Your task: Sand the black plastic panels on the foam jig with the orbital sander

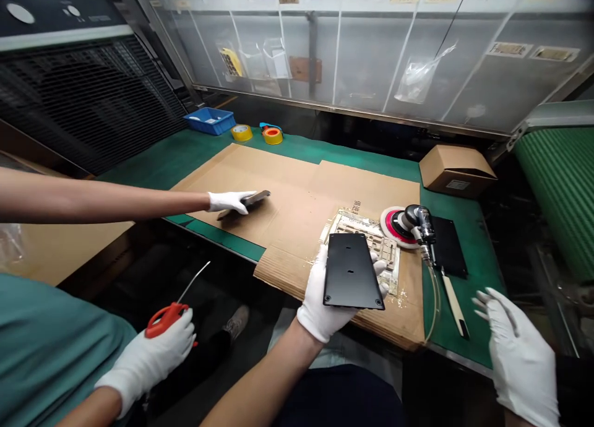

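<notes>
My left hand, in a white glove, holds a flat black metal plate with small holes, tilted up over the near edge of the cardboard. My right hand, also gloved, hovers open at the bench's right front corner with its fingers spread and nothing in it. Under the plate lies a pale perforated jig. A round sander with a hose rests just right of the jig. Another black plate lies flat beside the sander.
A co-worker in a teal shirt stands at the left. One gloved hand of theirs presses a dark plate on the cardboard sheet; the other grips a red-handled tool. A cardboard box, tape rolls and a blue tray sit at the back.
</notes>
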